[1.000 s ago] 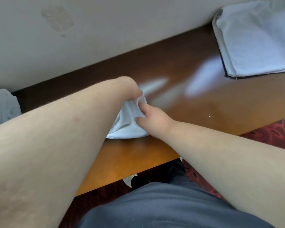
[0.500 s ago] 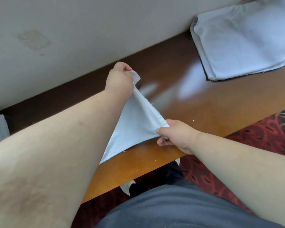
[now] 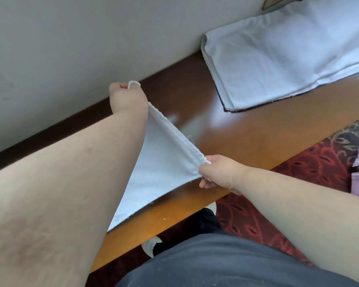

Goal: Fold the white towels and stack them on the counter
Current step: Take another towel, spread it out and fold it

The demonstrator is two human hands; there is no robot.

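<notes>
Stretching between two fists, a white towel (image 3: pixel 162 170) hangs taut over the wooden worktop (image 3: pixel 247 137), its hemmed edge running from about eleven o'clock of the picture's middle down to about three o'clock. The left hand (image 3: pixel 126 98) holds the far corner, its grip curled tight round the cloth so that a small loop of hem pokes out above the knuckles. The right hand (image 3: pixel 218 172) holds the near corner, its grip likewise closed on the fabric, the hem gathered into small pleats just where it enters the fist. From that stretched edge the towel falls away as a triangle toward seven o'clock, where its lower tip disappears behind the left forearm; whether the tip touches the wood I cannot tell, though it casts a dark line of shadow on the surface beneath.

At one o'clock, well apart from both hands, a folded towel (image 3: pixel 288 52) lies flat on the worktop against the pale wall (image 3: pixel 81 42), with layered edges showing along its near and left sides. Below the worktop's front edge, at four o'clock, a red patterned carpet (image 3: pixel 311 168) shows, and dark trousers (image 3: pixel 216 264) fill the six o'clock area.
</notes>
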